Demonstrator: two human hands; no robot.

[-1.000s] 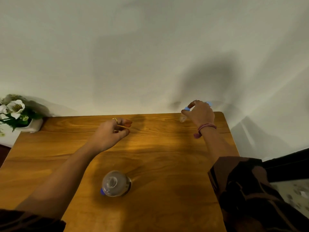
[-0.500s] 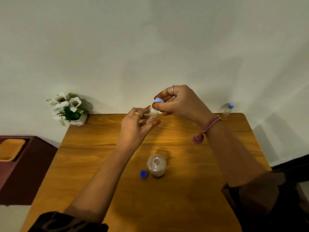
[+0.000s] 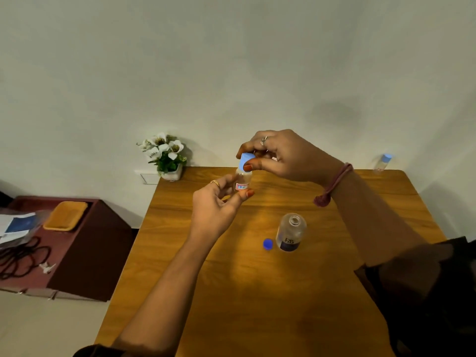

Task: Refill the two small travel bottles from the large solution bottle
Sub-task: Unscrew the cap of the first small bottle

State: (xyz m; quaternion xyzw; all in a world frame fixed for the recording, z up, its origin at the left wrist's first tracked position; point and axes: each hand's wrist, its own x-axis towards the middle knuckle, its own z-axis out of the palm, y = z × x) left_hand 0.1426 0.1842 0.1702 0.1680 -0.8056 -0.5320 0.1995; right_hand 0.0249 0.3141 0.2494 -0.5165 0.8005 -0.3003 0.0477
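My left hand [image 3: 215, 207] holds a small clear travel bottle [image 3: 243, 179] with a red-edged label, raised above the far part of the wooden table [image 3: 257, 292]. My right hand [image 3: 283, 155] pinches the bottle's light blue cap [image 3: 246, 161], which sits tilted on the neck. The large solution bottle [image 3: 290, 234] stands uncapped at mid-table, its dark blue cap [image 3: 268, 244] lying just left of it. A second travel bottle [image 3: 382, 164] with a light blue cap stands at the far right corner.
A white pot of white flowers [image 3: 166, 155] sits at the table's far left corner against the wall. Left of the table, a low dark cabinet [image 3: 85, 243] carries a yellow tray [image 3: 65, 215], papers and a black cord.
My right hand picked up a small bottle at the far right and brought it to the middle, where my left hand took its body. The view has shifted left and down.
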